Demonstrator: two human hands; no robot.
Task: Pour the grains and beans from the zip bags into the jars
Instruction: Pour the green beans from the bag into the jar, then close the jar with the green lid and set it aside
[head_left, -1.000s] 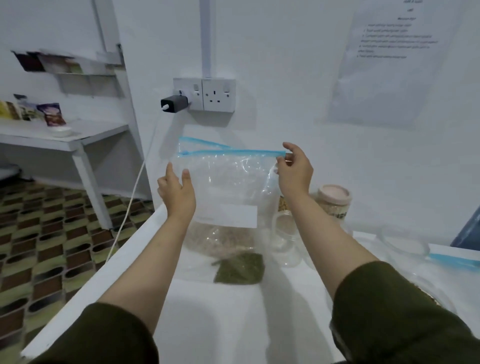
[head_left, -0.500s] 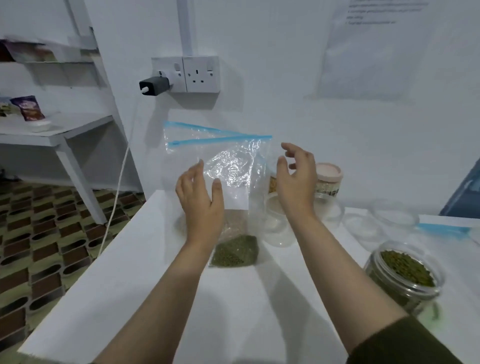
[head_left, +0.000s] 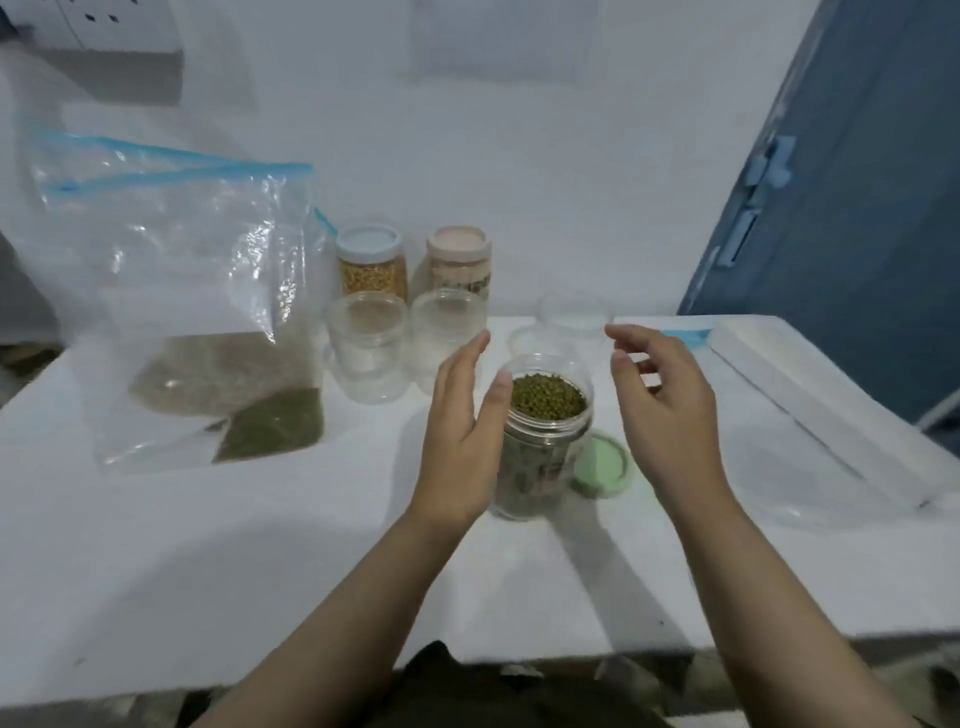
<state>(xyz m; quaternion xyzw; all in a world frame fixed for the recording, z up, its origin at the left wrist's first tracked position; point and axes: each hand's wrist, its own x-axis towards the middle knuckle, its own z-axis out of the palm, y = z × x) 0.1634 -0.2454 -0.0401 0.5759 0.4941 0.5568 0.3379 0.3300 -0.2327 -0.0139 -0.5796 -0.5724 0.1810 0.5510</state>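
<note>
An uncapped clear jar (head_left: 545, 441) full of green beans stands in the middle of the white table (head_left: 260, 545). My left hand (head_left: 460, 431) is open just left of the jar, fingers straight, thumb near its rim. My right hand (head_left: 662, 410) hovers open to the jar's right, fingers relaxed, holding nothing. A green lid (head_left: 605, 465) lies flat beside the jar. Clear zip bags (head_left: 182, 291) with blue seals lean at the left, with a little grain and green beans (head_left: 270, 426) at the bottom.
Two empty clear jars (head_left: 366, 345) (head_left: 447, 332) stand behind, and two capped jars (head_left: 370, 265) (head_left: 460, 265) sit at the wall. More clear jars or lids (head_left: 574, 317) lie further right. A flat empty bag (head_left: 810, 457) covers the right side. A blue door (head_left: 857, 208) is at the right.
Both hands let go of the zip bag at the left and moved right to either side of the bean jar. The view swung right and down.
</note>
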